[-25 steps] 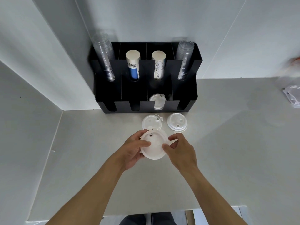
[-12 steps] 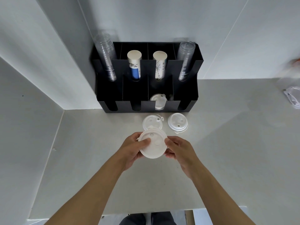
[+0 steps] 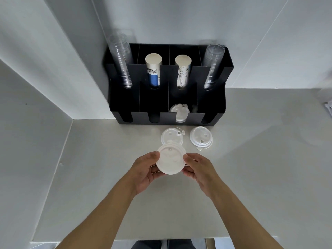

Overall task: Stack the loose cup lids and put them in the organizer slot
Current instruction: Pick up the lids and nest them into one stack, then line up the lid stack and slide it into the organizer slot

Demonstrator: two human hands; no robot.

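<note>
Head view: at frame centre the left hand (image 3: 145,170) and right hand (image 3: 198,170) grip a white lid stack (image 3: 171,159) by its edges above the surface (image 3: 251,159). Print on the paper cups (image 3: 153,72) in the black organizer (image 3: 210,103) is unreadable.

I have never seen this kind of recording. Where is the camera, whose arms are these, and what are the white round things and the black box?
There is no machine here. The camera sits on a person's head and looks down, so the two bare arms are that person's own. The left hand and the right hand hold a small stack of white cup lids between them, above a pale counter. Two more groups of lids lie on the counter: one just behind the held stack and one to its right. The black box is a cup organizer against the wall. Its back slots hold clear cups and paper cups; one front slot already holds lids.
</note>
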